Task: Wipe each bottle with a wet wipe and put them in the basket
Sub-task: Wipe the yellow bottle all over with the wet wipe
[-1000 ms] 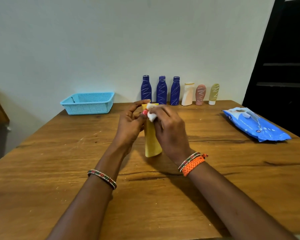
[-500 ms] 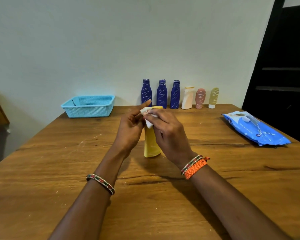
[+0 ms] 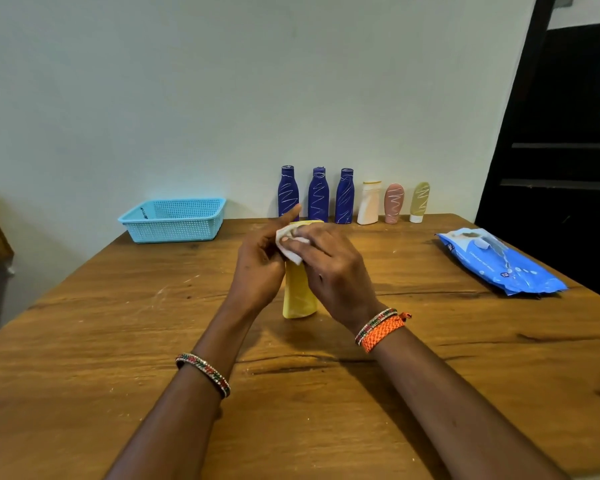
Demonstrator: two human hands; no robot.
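Yellow bottle (image 3: 299, 292), gripped by the left hand (image 3: 257, 271), gets wiped with the right hand's (image 3: 333, 271) pinched wet wipe (image 3: 290, 242); basket (image 3: 174, 220) apparently empty, six bottles waiting.

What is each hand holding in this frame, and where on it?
The left hand grips the yellow bottle by its upper half. The right hand pinches a white wet wipe against the bottle's top; the bottle's base rests on the table.

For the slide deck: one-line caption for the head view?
Right hand rubs wet wipe over yellow bottle steadied by left hand.
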